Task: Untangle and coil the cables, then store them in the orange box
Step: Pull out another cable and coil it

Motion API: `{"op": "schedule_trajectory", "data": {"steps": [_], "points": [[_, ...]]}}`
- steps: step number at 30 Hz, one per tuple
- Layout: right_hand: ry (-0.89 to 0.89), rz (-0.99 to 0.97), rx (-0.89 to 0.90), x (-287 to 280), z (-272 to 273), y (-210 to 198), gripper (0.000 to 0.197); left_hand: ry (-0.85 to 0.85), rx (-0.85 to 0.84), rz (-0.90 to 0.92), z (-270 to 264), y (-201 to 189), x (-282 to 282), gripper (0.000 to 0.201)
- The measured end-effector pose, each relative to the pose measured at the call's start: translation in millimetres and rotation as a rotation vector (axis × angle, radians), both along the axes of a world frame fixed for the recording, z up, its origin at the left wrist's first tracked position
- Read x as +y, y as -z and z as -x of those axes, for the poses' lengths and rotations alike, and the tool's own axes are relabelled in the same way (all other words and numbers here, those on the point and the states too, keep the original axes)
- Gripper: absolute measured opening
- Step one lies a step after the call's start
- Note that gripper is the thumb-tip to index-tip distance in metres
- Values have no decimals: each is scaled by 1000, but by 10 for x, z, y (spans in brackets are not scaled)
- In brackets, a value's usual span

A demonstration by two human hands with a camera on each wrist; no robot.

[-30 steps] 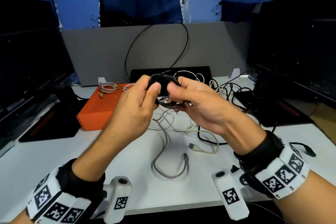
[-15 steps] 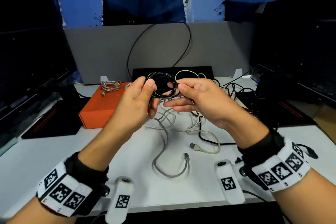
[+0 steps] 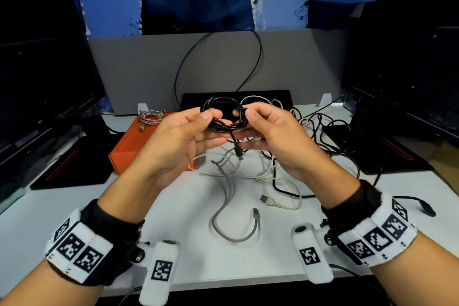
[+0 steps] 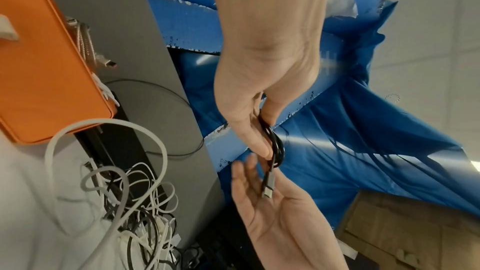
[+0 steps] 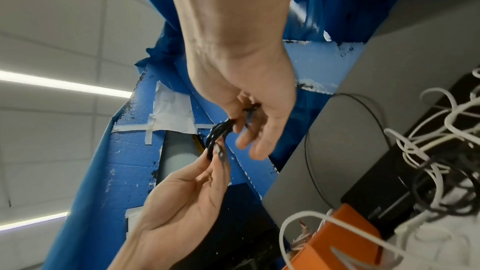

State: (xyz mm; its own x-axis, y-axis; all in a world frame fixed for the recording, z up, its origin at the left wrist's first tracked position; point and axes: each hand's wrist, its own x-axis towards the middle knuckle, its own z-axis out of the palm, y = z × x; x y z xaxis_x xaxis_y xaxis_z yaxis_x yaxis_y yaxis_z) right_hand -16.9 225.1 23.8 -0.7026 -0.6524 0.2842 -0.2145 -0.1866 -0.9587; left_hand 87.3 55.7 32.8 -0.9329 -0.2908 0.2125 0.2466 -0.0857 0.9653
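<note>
Hands meet above a white desk (image 3: 49, 206), both on one small coil of black cable (image 3: 224, 117) held up in the air. The left hand (image 3: 178, 141) pinches the coil's left side between thumb and forefinger; its other fingers lie loosely straight beneath. The right hand (image 3: 275, 136) pinches the right side the same way, thumb on top. A short tail of the coil hangs down between the palms and ends in a small metal plug (image 3: 239, 151) — in the left wrist view that plug (image 4: 269, 187) dangles just above the right hand's spread fingers.

Behind the left hand, partly hidden by it, sits the orange box (image 3: 129, 146), its lid shut. A coiled braided cable (image 3: 150, 118) rests on top, at the far end.

On the desk under and beyond the hands lies a loose tangle of white and black cables (image 3: 273, 169). A grey cable (image 3: 231, 221) curls nearest the person, a plug at each end. A grey partition (image 3: 136, 69) stands at the back of the desk, with dark monitors either side.
</note>
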Motion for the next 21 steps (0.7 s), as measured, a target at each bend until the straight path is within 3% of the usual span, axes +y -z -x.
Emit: {"op": "schedule_trajectory", "data": {"steps": [4,8,12,18,21], "points": [[-161,29,-291,7,-55,-17,21,-23,-11,2,6,2,-3,22],[-63,29,-212,9,-28,-13,20,-109,-20,189,-10,-18,-34,22],[-8,-24,-92,-20,-4,33,19,-104,-2,233,-29,-27,-26,29],[-159,35,-439,-6,9,2,10,-109,-35,169,20,26,-137,33],[-154,16,-460,-19,12,42,9,-116,-68,166,48,52,-139,32]]}}
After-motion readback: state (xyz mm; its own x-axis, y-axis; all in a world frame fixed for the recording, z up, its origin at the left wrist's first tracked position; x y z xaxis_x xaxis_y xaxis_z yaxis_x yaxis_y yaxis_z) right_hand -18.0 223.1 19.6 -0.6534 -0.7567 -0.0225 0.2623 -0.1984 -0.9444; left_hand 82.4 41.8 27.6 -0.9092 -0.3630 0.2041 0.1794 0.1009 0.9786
